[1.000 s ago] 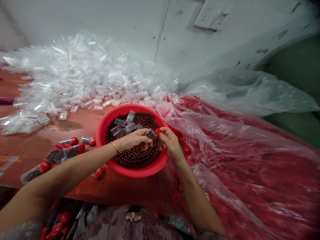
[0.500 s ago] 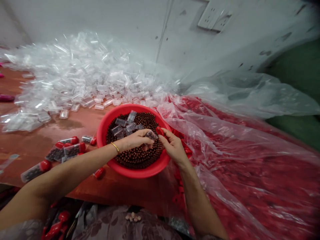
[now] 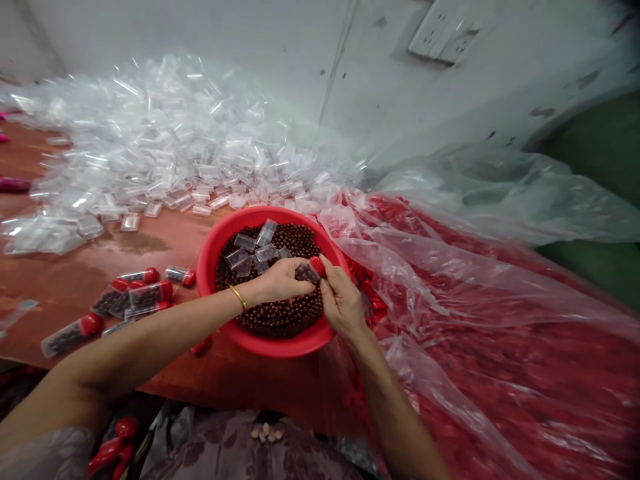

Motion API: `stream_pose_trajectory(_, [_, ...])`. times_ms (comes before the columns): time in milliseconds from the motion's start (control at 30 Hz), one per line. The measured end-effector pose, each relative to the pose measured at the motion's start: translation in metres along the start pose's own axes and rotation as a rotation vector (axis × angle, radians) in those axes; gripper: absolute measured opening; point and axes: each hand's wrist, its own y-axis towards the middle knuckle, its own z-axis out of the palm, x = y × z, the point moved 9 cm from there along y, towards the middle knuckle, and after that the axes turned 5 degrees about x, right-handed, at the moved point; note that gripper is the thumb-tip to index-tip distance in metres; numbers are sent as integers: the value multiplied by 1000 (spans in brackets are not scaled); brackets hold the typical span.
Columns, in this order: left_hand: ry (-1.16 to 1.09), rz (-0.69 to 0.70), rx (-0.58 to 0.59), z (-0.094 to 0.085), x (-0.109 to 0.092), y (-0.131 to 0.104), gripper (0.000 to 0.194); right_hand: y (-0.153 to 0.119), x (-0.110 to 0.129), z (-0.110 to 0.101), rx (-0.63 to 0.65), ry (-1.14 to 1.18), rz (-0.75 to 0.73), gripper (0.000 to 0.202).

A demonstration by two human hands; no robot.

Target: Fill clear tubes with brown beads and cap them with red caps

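Note:
My left hand [image 3: 285, 279] is closed around a clear plastic tube [image 3: 304, 271] with dark beads inside. At the tube's open end sits a red cap [image 3: 317, 266], pinched by the fingers of my right hand [image 3: 343, 300]. Both hands are over a red basin [image 3: 210, 257] holding many dark brown beads [image 3: 273, 320]. Several clear empty tubes [image 3: 266, 253] lie on the beads at the basin's far left. Left of the basin, several bead-filled tubes with red caps [image 3: 150, 293] rest on the table.
A large heap of clear tubes [image 3: 165, 147] spreads along the wall. To the right, a clear plastic bag [image 3: 450, 293] full of red pieces reaches the basin's side. The reddish table [image 3: 165, 243] shows between. A socket panel [image 3: 445, 33] is on the wall.
The red cap in my right hand has moved left onto the end of the tube, where before it was apart. My hands have come together. The view has shifted slightly.

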Motion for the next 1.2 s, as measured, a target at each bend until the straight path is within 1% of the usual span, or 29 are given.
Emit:
stream_pose_trajectory(67, [1,10,-2,0,1,1,14,-1,1,-2,-35,2,4,50])
stream_pose_trajectory(167, [21,3,-10,-3,1,0,14,-1,5,0,6,20,-9,50])
stream_pose_trajectory(233, [89,-1,-31,-6,-2,-3,13,-2,6,1,40,44,5,49])
stream_pose_trajectory(300, [182,25,-61,-8,-8,-5,11,-4,5,1,62,78,39,48])
stream_pose_trajectory(367, [248,73,-75,-8,-15,-5,10,-6,4,-1,57,102,76,47])
stream_pose_trajectory(433, [282,94,-72,-7,-18,-5,10,-8,3,0,54,107,99,48])
stream_pose_trajectory(600, [415,58,-105,-13,-16,-8,10,-10,2,12,122,113,81,51])
stream_pose_trajectory(700, [517,86,-98,-11,-18,-9,10,-11,0,9,106,170,52,47])
stream_pose_trajectory(767, [553,117,-58,-5,-21,-9,9,-10,-5,1,45,244,87,37])
stream_pose_trajectory(833, [571,139,19,5,-23,-8,8,-9,-16,-12,-112,318,203,29])
stream_pose_trajectory(867, [578,147,67,11,-23,-8,9,-9,-24,-17,-203,371,282,29])
stream_pose_trajectory(900, [585,153,117,16,-22,-8,10,-8,-31,-17,-275,445,364,31])
stream_pose_trajectory(933, [597,161,164,21,-21,-9,11,-6,-37,-13,-317,537,440,33])
stream_pose_trajectory(967, [616,168,200,24,-21,-9,11,-3,-42,-4,-313,642,503,38])
stream_pose_trajectory(1000, [640,175,224,27,-20,-10,12,2,-44,8,-264,745,552,44])
stream_pose_trajectory(1067, [700,174,236,28,-18,-12,13,11,-42,34,-107,877,606,60])
stream_pose_trajectory(1133, [764,140,226,27,-16,-13,13,14,-38,52,46,892,616,73])
stream_pose_trajectory(1200, [819,91,215,26,-13,-15,13,13,-35,61,149,841,585,78])
